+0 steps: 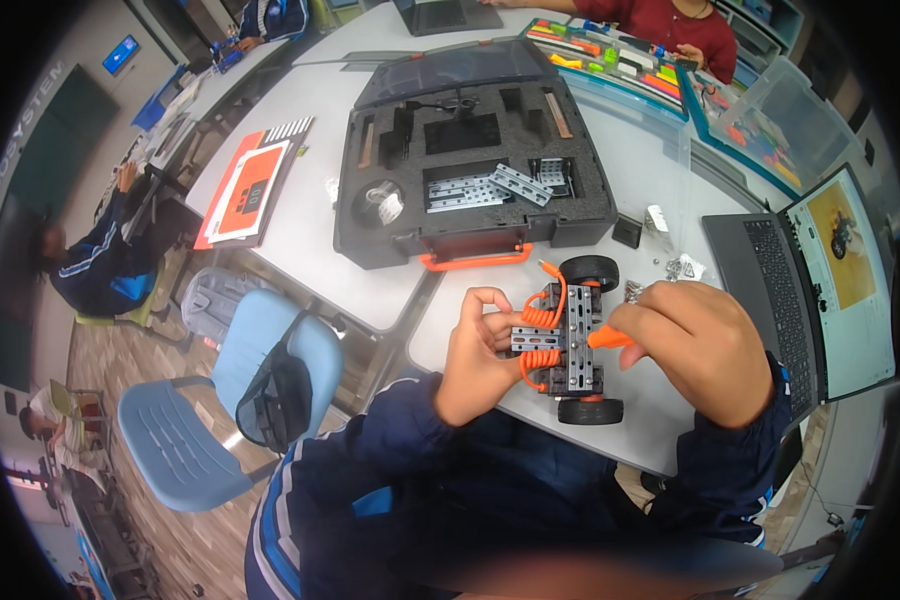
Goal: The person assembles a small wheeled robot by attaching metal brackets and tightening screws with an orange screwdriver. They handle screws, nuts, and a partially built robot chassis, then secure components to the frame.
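In the head view, a small wheeled car chassis [578, 375] of grey perforated metal is held over the table's near edge. It has a black wheel [591, 411] at each end and orange coiled cables [541, 358] on its left side. My left hand [475, 355] is closed on the chassis from the left, gripping it around a perforated metal beam [536, 340]. From the right, my right hand [695, 345] closes round an orange-handled screwdriver [608, 338]. The handle points at the middle of the chassis; its tip cannot be made out.
Beyond the chassis lies an open black case [380, 240] with foam and metal beams [520, 185]. An open laptop [785, 290] stands right, small screws [682, 268] beside it. Orange booklets [250, 195] lie left. A blue chair [185, 440] is at my left. Other people sit around.
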The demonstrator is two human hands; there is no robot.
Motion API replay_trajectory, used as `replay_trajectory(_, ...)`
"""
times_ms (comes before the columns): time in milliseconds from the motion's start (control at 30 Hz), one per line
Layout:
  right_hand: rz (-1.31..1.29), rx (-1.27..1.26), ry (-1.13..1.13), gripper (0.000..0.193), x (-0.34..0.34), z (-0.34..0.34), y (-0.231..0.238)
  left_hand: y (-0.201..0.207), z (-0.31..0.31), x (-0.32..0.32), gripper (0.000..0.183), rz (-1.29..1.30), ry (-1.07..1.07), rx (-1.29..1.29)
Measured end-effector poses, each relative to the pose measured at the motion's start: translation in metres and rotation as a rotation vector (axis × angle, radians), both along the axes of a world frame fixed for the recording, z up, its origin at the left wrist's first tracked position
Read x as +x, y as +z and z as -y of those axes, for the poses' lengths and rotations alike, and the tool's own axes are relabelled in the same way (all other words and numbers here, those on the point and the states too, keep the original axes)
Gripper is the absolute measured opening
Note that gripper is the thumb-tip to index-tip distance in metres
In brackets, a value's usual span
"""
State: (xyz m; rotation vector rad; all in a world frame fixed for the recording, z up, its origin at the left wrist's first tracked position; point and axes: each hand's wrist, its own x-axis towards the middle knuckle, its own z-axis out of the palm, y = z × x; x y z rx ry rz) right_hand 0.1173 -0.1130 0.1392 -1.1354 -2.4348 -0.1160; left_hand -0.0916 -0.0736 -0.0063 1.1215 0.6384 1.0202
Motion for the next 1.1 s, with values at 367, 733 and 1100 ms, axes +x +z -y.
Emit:
replay_trajectory(367, 0.001, 0.094, -0.111, 0.025, -0.011, 0.004, -0.008, -0.002, 0.0, 0.002, 0.06, 0.066, 0.019, -0.02)
replay_trajectory(733, -0.237, 0.145, -0.112, 0.037, -0.01, -0.009, -0.025, 0.002, 0.0, 0.003, 0.059, -0.031, 0.038, 0.075)
replay_trajectory(1100, -0.232, 0.021, -0.008, 0.027, -0.008, -0.001, -0.014, 0.002, -0.002, 0.002, 0.056, -0.013, 0.003, 0.084)
